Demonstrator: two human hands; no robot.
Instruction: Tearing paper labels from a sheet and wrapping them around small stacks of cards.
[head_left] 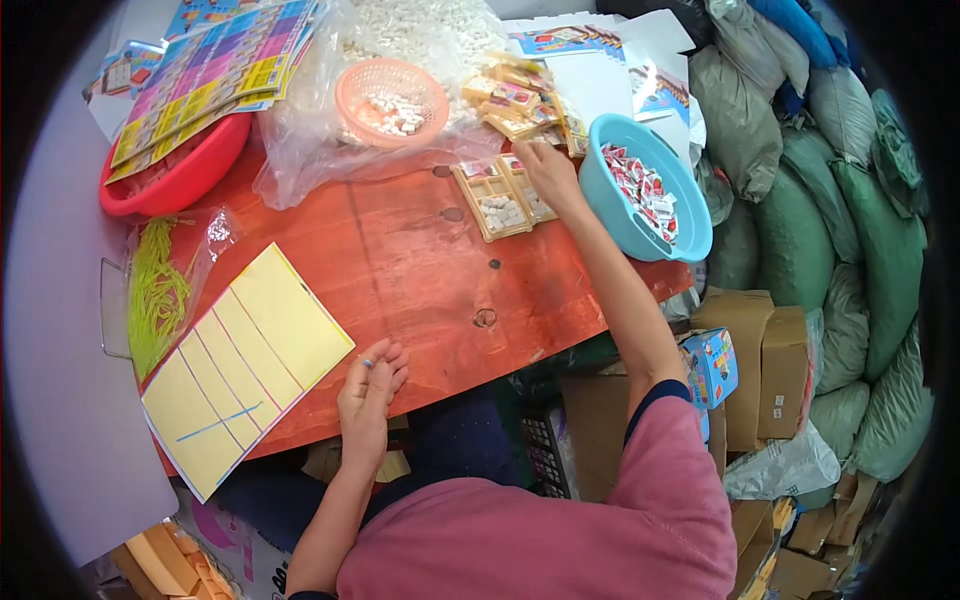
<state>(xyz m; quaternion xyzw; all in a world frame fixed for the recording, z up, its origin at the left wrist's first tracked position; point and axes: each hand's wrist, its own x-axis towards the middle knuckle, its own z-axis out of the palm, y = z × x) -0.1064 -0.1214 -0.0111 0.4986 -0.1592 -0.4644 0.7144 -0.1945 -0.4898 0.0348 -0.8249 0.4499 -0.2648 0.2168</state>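
My right hand [548,176] reaches across the red-brown table to the far edge of a shallow yellowish compartment box [488,200]. Its fingers are bent together at the box's upper end; what they grip, if anything, is hidden. Small white pieces [503,212] lie in the box's near compartments. Close to the table's front edge, my left hand [370,388] hovers with its fingers curled in. A tiny bluish spot shows at its fingertips, too small to name. Left of that hand, a pale yellow ruled sheet [245,345] with a blue line on it overhangs the table edge.
A blue basin [607,190] of small red-and-white packets stands at the right. Behind lie stacked yellowish boxes [520,95], a pink basket [392,80] of white pieces and clear plastic bags. At the left are a red basin [215,165] with printed sheets and yellow-green strings [155,290].
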